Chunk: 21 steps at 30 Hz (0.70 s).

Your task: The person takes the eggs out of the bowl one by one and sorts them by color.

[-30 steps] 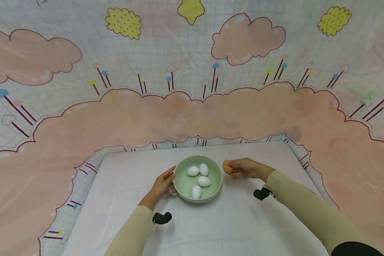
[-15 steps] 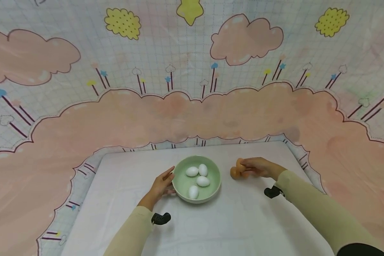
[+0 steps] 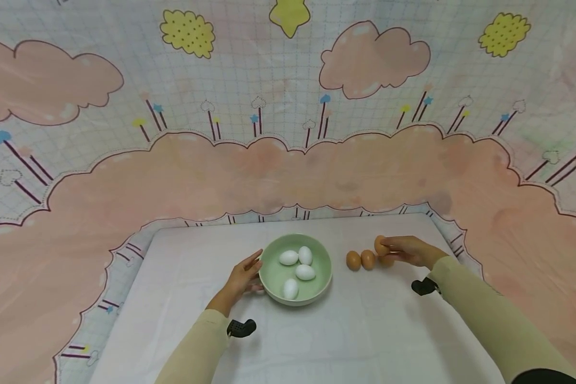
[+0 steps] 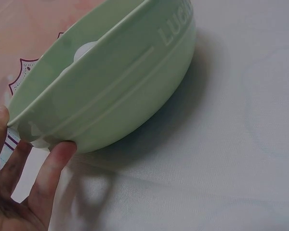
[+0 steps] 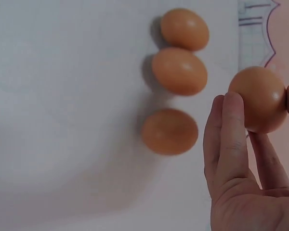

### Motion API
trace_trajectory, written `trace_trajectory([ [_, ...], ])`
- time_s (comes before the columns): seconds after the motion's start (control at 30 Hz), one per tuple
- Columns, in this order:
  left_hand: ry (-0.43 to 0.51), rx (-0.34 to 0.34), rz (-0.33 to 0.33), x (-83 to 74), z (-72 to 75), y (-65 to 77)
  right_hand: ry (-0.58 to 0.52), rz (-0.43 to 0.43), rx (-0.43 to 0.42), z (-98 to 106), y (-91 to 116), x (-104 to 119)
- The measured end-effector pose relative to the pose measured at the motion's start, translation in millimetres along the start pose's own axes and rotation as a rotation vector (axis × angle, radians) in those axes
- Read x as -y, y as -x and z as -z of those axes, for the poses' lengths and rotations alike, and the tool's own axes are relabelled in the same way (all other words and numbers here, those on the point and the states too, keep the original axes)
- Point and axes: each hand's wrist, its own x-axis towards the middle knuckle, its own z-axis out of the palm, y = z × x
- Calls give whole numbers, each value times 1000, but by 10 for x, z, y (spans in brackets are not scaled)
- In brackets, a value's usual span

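Observation:
Several white eggs point(image 3: 305, 272) lie in a light green bowl point(image 3: 295, 303) on the white-covered table. Against the bowl's left side rests my left hand point(image 3: 242, 277); in the left wrist view its fingertips touch the outer wall and rim, fingers spread and fairly straight. To the right of the bowl, my right hand point(image 3: 408, 250) pinches a brown egg point(image 5: 258, 100) between thumb and fingers, raised above the tabletop. Beneath and beside it three brown eggs stand in a row: a left one point(image 3: 353, 261), a middle one point(image 3: 367, 260) and a right one point(image 3: 386, 261), partly hidden by the hand.
The white table point(image 3: 317, 341) ends at a far edge just behind the bowl and eggs. A cloth backdrop point(image 3: 288, 176) with printed clouds hangs behind it. Black wrist cameras are worn on the left sleeve point(image 3: 197, 346) and right sleeve point(image 3: 485, 320).
My right hand has moved right, away from the bowl, with the brown egg in its fingers. The brown eggs on the table have come into view. The left hand and bowl stay in place.

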Motion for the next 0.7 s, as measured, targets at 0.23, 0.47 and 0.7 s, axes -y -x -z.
trace_trajectory([
  [0.23,10,-11,0,44,-17,-59,-28,10,-23,225,15,-79],
  [0.47,9,-7,4,9,-7,-29,-28,16,-57,412,-7,-170],
  [0.7,17,-26,15,16,-18,-12,7,-17,-123,536,-3,-360],
])
